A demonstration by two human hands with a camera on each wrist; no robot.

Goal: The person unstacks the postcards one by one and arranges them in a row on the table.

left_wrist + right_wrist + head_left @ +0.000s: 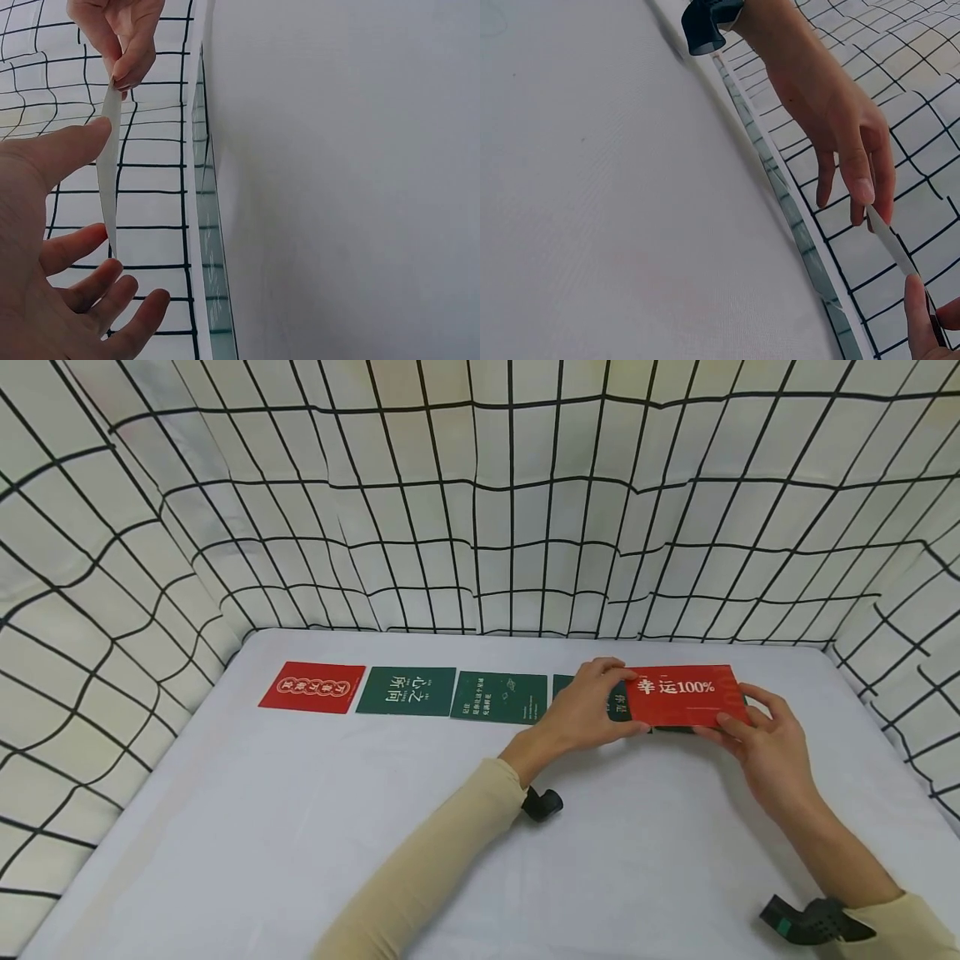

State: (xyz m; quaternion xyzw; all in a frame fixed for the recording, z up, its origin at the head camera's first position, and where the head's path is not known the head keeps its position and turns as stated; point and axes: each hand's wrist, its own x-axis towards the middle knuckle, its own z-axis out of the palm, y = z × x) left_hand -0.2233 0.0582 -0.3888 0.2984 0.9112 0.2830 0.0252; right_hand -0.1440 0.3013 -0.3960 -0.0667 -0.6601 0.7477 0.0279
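Note:
A red card [678, 703] printed with white characters and "100%" is held over the right end of a row of cards. My left hand [581, 710] pinches its left edge between thumb and fingers. At its right edge my right hand [776, 756] grips it the same way. In the left wrist view the card [109, 172] appears nearly edge-on, between the left thumb and fingers. The right wrist view also shows it as a thin strip [891, 244] spanning both hands. Beneath it, a green card [618, 703] is partly covered.
Left of the hands, a green card with white text [498, 697], another green card [407, 691] and a red card [313, 687] lie in a row on the white table [300, 827]. Black netting [510, 485] over white sheeting encloses the back and sides.

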